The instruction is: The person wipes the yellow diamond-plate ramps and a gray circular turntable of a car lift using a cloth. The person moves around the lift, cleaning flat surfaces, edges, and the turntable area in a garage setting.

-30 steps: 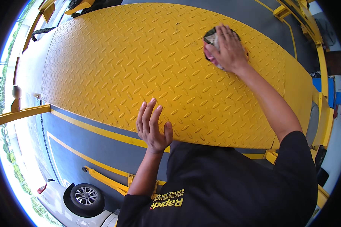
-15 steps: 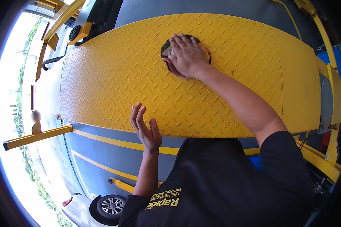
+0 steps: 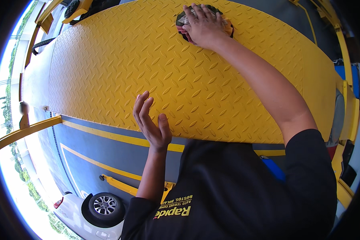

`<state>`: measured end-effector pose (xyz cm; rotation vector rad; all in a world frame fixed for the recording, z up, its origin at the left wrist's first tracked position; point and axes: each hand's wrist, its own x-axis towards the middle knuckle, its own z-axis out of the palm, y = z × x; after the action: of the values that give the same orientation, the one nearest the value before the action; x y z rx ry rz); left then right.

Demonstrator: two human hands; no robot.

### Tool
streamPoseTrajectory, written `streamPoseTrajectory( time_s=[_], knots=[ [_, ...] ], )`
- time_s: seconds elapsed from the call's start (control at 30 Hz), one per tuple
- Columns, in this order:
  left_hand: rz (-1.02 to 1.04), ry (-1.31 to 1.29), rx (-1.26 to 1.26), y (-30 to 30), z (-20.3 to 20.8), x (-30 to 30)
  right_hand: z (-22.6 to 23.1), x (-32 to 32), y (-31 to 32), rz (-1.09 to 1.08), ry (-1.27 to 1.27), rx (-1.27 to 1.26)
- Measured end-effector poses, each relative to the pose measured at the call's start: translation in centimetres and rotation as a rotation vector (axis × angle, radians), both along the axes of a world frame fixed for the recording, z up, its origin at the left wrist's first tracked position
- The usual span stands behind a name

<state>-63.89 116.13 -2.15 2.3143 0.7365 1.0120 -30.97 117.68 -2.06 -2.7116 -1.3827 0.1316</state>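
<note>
My right hand point(image 3: 206, 30) presses down on a round, many-coloured cloth pad point(image 3: 229, 29), its fingers spread over the top. Dark green, red and orange patches of the pad show around the hand. Both rest near the far edge of a yellow metal plate point(image 3: 148, 68) with a raised diamond pattern. Palm turned partly up, my left hand point(image 3: 153, 122) hovers by the plate's near edge. Its fingers are loosely curled and apart, with nothing in them.
Yellow steel beams point(image 3: 30, 131) stand at the left and right. A white vehicle point(image 3: 74, 208) with a dark tyre point(image 3: 105, 205) shows at lower left. The grey floor point(image 3: 104, 152) carries yellow stripes, and a yellow arm point(image 3: 122, 187) lies low beside my left forearm.
My right hand has slid the cloth pad farther out, closer to the plate's far edge. My left hand keeps its loose pose near the near edge. The view has shifted slightly.
</note>
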Motion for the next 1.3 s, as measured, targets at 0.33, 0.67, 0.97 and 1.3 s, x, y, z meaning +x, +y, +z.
streamPoseTrajectory(
  time_s=[0.33,0.67,0.97,1.3],
  knots=[
    [-0.006,-0.087,-0.015,0.3,-0.4,0.1,-2.4,1.1,0.1,-0.006,-0.089,0.126],
    [-0.001,-0.086,-0.003,0.0,0.0,-0.3,-0.4,1.8,2.0,-0.052,-0.047,0.006],
    [0.025,-0.128,-0.006,0.3,0.0,0.0,-1.8,5.2,-4.3,0.055,-0.199,0.048],
    [-0.078,-0.059,-0.035,0.4,0.4,0.1,-2.7,16.9,-25.5,-0.526,-0.214,-0.017]
  ],
)
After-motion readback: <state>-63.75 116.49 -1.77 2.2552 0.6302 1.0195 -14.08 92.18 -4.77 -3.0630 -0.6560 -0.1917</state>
